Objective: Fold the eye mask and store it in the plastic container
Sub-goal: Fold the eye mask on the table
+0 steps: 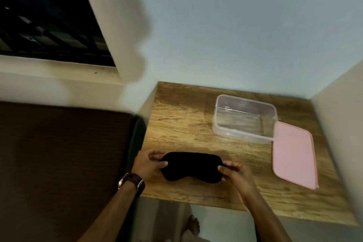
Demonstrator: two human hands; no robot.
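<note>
A black eye mask lies flat and unfolded on the wooden table, near its front edge. My left hand pinches the mask's left end between thumb and fingers. At the mask's right end, my right hand grips it the same way. Behind and to the right stands the clear plastic container, open and with nothing inside. Its pink lid lies flat on the table just right of it.
A brown mattress or cushion sits left of the table. Walls close off the table at the back and on the right. A dark window is up at the left. A bare foot shows below the table's front edge.
</note>
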